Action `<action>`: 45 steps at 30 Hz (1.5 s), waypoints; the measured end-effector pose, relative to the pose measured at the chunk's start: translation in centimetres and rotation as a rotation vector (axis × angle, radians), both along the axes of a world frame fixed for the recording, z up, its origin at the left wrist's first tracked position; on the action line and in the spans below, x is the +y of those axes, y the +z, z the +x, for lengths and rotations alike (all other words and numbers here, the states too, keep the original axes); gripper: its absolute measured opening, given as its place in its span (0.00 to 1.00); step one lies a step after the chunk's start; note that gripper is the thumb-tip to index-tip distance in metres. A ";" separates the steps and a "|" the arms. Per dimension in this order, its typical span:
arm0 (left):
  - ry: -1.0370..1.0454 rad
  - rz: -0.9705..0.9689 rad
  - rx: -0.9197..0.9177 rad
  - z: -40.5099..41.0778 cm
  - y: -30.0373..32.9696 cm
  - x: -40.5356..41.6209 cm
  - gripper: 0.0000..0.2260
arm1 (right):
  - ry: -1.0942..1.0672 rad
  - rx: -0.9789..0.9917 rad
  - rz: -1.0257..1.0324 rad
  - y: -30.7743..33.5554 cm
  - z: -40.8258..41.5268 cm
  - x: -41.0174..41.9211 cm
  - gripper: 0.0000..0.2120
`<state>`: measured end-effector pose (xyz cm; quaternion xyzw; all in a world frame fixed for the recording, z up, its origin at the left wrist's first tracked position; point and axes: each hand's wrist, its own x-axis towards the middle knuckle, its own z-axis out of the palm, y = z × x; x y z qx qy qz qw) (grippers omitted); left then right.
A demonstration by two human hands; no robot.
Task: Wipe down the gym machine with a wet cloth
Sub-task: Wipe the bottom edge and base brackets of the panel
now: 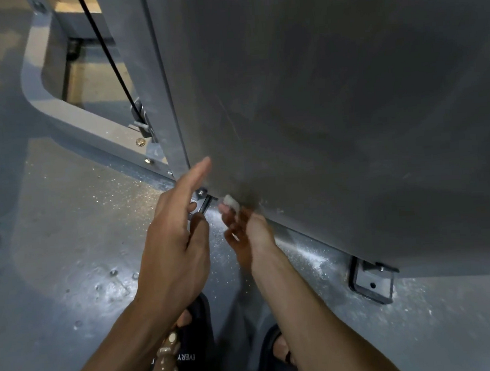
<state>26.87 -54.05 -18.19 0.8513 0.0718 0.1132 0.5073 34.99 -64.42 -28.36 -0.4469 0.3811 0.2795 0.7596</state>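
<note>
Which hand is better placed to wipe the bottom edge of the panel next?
Right. The right hand already pinches the cloth against the grey panel at its lower edge; the left hand holds nothing.

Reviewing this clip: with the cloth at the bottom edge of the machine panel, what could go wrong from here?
1. The right hand pinches only a small wad of cloth at the grey panel's lower edge; knuckles may scrape that edge.
2. The left hand has fingers beside the bolted bracket; they could snag on the hardware.
3. The floor looks wet and shiny, and the person wears open sandals: a slip risk.
</note>
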 end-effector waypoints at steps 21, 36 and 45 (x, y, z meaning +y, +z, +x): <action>-0.041 -0.047 0.075 -1.2 0.0 -0.7 0.33 | -0.169 -0.056 -0.020 1.8 -2.1 -8.2 0.15; -0.053 -0.080 0.070 -1.6 0.1 -0.3 0.32 | 0.260 -0.467 -1.066 0.1 -4.0 -6.7 0.15; -0.031 -0.078 0.069 -1.2 0.0 -0.1 0.32 | 0.633 -0.785 -1.326 0.5 -3.8 -6.8 0.18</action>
